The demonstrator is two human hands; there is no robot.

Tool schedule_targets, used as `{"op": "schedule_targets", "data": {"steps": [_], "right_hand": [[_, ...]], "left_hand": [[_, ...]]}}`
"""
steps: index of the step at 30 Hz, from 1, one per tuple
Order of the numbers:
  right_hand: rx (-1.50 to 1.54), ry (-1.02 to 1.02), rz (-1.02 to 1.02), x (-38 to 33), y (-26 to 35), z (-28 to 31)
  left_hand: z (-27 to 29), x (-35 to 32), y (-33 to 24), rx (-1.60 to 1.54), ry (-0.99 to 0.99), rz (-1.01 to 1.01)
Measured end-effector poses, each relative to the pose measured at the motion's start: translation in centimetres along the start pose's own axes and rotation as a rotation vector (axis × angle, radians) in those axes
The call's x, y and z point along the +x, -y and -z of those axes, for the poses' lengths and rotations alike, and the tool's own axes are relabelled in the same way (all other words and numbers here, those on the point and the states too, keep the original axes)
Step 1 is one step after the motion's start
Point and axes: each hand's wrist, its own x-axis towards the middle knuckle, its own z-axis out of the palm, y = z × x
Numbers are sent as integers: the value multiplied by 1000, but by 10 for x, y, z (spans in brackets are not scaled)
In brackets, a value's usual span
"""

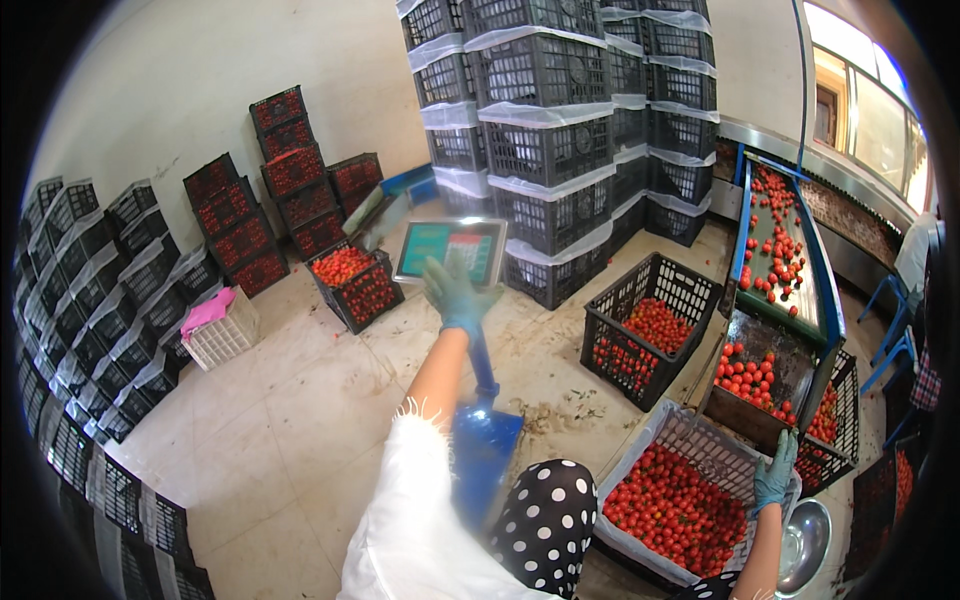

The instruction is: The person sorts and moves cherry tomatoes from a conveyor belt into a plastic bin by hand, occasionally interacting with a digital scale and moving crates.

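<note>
My left hand (455, 292), in a green glove, reaches forward with its fingers spread over the screen and keys of a weighing-scale display (490, 240). Whether the fingertips press it cannot be told. A blue post (482, 365) carries the display above the blue scale platform (487, 450). At the right, my gloved right hand (772, 474) grips the side rim of a lined black crate (712, 445), close to the lower lip of the sorting chute. Many small red cherry tomatoes (672, 510) fill the crate's bottom. More tomatoes (752, 375) lie in the metal chute (780, 350) just above.
Another black crate (700, 280) holding tomatoes stands ahead, left of the chute. A tall stack of lined crates (550, 130) rises behind the display. Tomato crates (245, 240) and lined crates (90, 300) line the left. A metal bowl (803, 545) sits at lower right; someone's sleeve (915, 250) shows far right.
</note>
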Motion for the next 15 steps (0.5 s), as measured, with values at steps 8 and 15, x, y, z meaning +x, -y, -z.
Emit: {"op": "schedule_targets", "data": {"steps": [8,15], "right_hand": [[-6,2,4,0,3,-1],[-12,-9,-1,-1,0,0]], "left_hand": [[4,19,4,-12,64,39],[11,28,-5,21,36,-2]]}}
